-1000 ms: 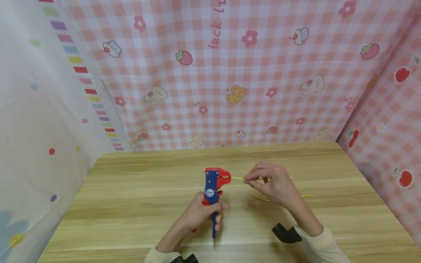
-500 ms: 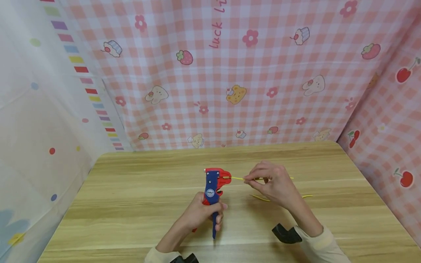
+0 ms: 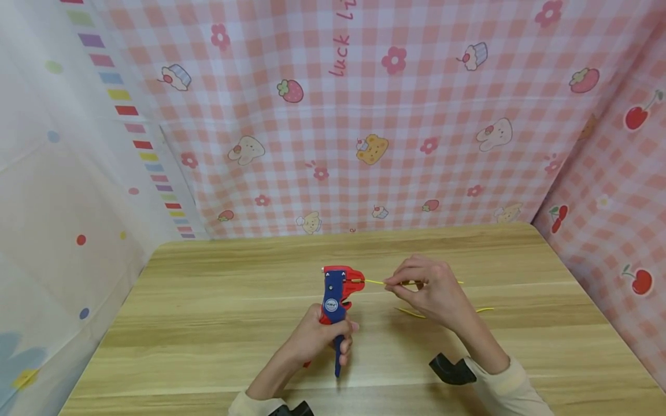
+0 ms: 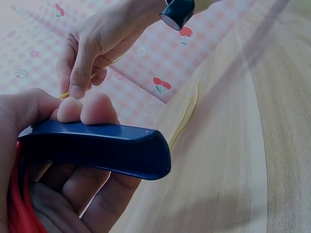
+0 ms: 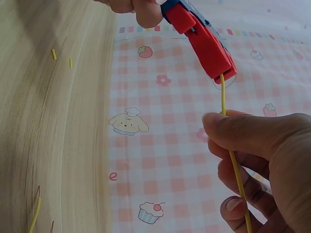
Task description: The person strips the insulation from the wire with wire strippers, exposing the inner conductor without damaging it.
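Note:
My left hand grips the handles of a red and blue wire stripper, its head up and its red nose turned right. In the left wrist view the fingers wrap round the blue handle. A yellow wire runs into the red nose; its far end is hidden inside. Thumb and fingertips of my right hand pinch that wire a short way from the nose, and the rest trails back past the palm. Below the right hand, more yellow wire lies on the table, partly hidden by the forearm.
The wooden table carries two short yellow bits of insulation, seen in the right wrist view. There, a loose wire end shows bare copper. A pink checked curtain hangs behind the table, with more cloth at both sides.

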`<state>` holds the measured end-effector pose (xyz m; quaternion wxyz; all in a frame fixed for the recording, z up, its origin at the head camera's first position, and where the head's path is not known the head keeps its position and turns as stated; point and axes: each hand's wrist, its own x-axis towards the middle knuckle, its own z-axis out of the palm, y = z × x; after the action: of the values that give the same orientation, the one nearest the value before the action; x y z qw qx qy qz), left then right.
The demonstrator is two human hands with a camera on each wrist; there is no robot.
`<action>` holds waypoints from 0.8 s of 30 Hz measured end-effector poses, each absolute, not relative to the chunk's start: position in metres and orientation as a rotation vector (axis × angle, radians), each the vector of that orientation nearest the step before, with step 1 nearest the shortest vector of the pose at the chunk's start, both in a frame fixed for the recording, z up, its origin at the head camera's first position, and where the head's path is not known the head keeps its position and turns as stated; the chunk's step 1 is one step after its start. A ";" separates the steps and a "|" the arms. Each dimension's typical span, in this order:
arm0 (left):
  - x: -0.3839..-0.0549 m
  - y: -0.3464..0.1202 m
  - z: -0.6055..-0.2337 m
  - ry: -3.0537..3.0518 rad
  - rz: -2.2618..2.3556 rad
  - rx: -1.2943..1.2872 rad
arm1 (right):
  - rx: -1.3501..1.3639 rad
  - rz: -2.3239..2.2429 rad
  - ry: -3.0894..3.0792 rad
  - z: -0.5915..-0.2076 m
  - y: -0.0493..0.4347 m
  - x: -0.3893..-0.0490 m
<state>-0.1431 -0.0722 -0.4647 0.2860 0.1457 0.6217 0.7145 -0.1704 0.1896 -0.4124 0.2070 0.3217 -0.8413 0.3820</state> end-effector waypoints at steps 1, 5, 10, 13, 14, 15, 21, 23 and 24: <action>-0.143 -0.072 -0.465 1.659 1.911 0.391 | 0.897 1.063 -2.341 -0.412 0.190 -0.170; -0.144 -0.073 -0.465 1.651 1.914 0.394 | 0.907 1.076 -2.327 -0.412 0.190 -0.170; -0.144 -0.073 -0.465 1.654 1.909 0.382 | 0.915 1.090 -2.310 -0.413 0.190 -0.170; -0.143 -0.073 -0.464 1.660 1.906 0.378 | 0.918 1.087 -2.307 -0.413 0.190 -0.171; -0.143 -0.073 -0.464 1.662 1.905 0.377 | 0.921 1.084 -2.305 -0.413 0.190 -0.171; -0.143 -0.073 -0.464 1.665 1.903 0.376 | 0.924 1.082 -2.302 -0.413 0.190 -0.171; -0.143 -0.073 -0.464 1.676 1.899 0.367 | 0.922 1.070 -2.306 -0.413 0.189 -0.171; -0.143 -0.073 -0.465 1.677 1.897 0.359 | 0.920 1.070 -2.311 -0.413 0.189 -0.171; -0.144 -0.073 -0.465 1.677 1.897 0.356 | 0.919 1.069 -2.312 -0.413 0.189 -0.171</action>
<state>-0.1435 -0.0730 -0.4649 0.2883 0.1332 0.6281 0.7104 -0.1710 0.1887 -0.4132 0.2152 0.3316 -0.8337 0.3857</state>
